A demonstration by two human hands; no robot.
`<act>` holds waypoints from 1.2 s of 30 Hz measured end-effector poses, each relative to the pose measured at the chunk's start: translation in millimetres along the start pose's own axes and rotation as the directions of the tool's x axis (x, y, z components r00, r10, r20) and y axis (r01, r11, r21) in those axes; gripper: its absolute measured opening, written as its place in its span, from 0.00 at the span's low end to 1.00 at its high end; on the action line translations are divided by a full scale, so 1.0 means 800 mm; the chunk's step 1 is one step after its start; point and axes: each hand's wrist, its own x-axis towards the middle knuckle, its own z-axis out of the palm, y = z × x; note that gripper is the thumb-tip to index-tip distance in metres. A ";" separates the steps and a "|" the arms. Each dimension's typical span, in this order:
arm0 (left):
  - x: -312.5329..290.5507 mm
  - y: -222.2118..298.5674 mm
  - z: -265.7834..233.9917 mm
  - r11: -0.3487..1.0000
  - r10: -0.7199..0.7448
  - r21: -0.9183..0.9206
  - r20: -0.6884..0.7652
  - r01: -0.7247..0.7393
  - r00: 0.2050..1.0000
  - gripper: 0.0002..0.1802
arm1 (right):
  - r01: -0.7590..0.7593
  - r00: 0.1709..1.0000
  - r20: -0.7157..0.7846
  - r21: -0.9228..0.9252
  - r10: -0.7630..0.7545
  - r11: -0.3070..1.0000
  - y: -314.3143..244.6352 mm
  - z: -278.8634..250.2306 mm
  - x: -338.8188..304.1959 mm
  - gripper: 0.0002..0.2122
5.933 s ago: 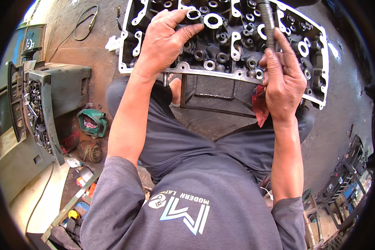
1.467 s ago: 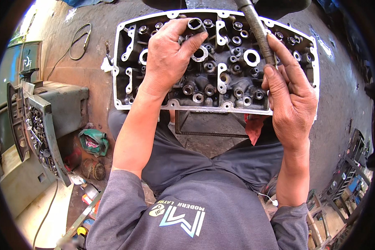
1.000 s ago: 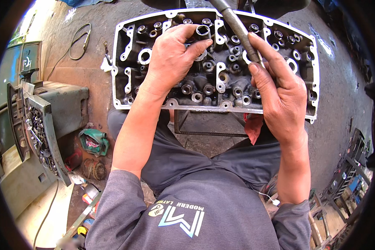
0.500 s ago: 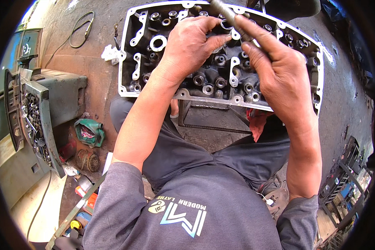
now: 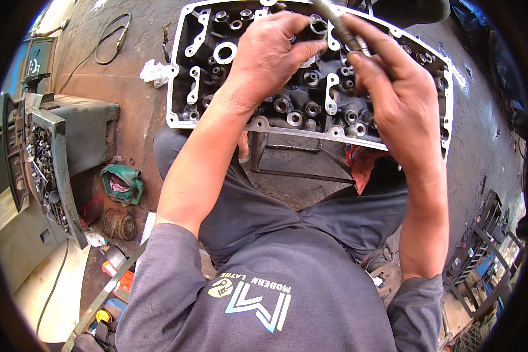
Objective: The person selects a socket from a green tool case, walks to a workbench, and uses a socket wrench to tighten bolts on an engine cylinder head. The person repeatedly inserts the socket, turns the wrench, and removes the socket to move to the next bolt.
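A cylinder head [image 5: 287, 128] with a pale machined rim and dark oily inside lies in front of me, at the top of the view. Above its middle is my left hand [image 5: 270, 56], its thumb and forefinger spread apart; the other fingers are partly hidden. Over the right half, my right hand [image 5: 393, 88] grips a grey metal rod [image 5: 336, 23] between thumb and fingers. The rod has a ridged surface and slants up to the left, past the top edge. A round opening [image 5: 224, 53] with a bright ring shows left of my left hand.
At the left stands a grey machine with a tray of small metal parts [image 5: 48, 170]. A cut green container [image 5: 122, 183] and a rusty can [image 5: 119, 224] are on the floor. A red cloth [image 5: 362, 167] hangs under the cylinder head. Metal frames [image 5: 481, 252] stand at the lower right.
The rod and the fingers of my right hand have shifted slightly right and down. My left hand keeps almost the same place, fingers still apart.
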 end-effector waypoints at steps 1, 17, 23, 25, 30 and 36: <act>-0.002 0.003 -0.003 0.990 0.028 -0.136 -0.076 -0.038 0.997 0.16 | -0.032 0.996 -0.082 0.010 0.033 0.999 0.002 0.000 -0.008 0.19; -0.061 0.053 -0.002 0.971 -0.148 -0.203 -0.106 0.124 0.983 0.17 | -0.078 0.922 -0.315 0.421 0.226 0.903 0.076 0.011 -0.105 0.22; -0.060 0.054 0.002 0.959 -0.235 -0.176 -0.070 0.220 0.969 0.17 | -0.125 0.929 -0.276 0.394 0.247 0.911 0.079 0.009 -0.106 0.22; -0.059 0.053 0.003 0.966 -0.212 -0.164 -0.075 0.198 0.974 0.16 | -0.107 0.930 -0.278 0.422 0.241 0.900 0.080 0.009 -0.106 0.22; -0.060 0.051 0.005 0.972 -0.206 -0.129 -0.076 0.195 0.976 0.16 | -0.081 0.936 -0.275 0.438 0.219 0.895 0.081 0.011 -0.105 0.22; -0.057 0.050 0.006 0.978 -0.187 -0.107 -0.071 0.179 0.980 0.16 | -0.095 0.940 -0.263 0.410 0.217 0.907 0.084 0.009 -0.106 0.22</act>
